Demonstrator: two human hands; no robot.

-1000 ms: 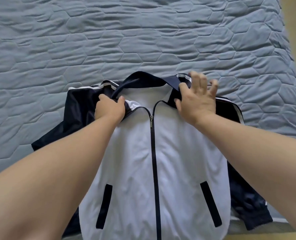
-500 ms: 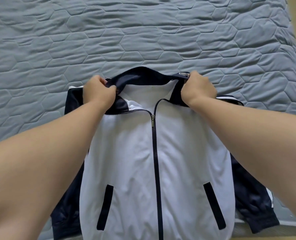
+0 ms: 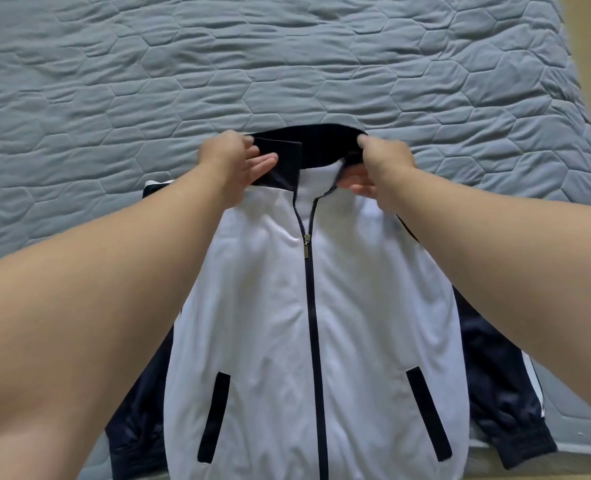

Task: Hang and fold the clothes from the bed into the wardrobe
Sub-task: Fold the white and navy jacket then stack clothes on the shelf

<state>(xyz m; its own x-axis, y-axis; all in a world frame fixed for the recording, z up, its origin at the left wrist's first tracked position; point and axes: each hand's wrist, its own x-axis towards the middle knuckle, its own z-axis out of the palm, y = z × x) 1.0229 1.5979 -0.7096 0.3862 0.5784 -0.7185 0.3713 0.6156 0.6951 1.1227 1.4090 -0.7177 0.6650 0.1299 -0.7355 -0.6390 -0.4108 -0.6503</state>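
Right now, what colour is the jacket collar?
Dark navy: the collar stands out from the white front of the jacket. The head view shows it best.

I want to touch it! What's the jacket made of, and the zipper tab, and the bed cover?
Jacket: probably smooth synthetic knit, faintly shiny, with soft folds. Zipper tab: looks like metal, dull brassy glint. Bed cover: matte grey quilted fabric, puffy stitched hexagons.

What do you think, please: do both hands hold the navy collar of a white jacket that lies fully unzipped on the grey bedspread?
Not fully unzipped: the head view shows the jacket zipped up to the zip pull at chest height. The left hand and right hand do hold its navy collar, on the grey bedspread.
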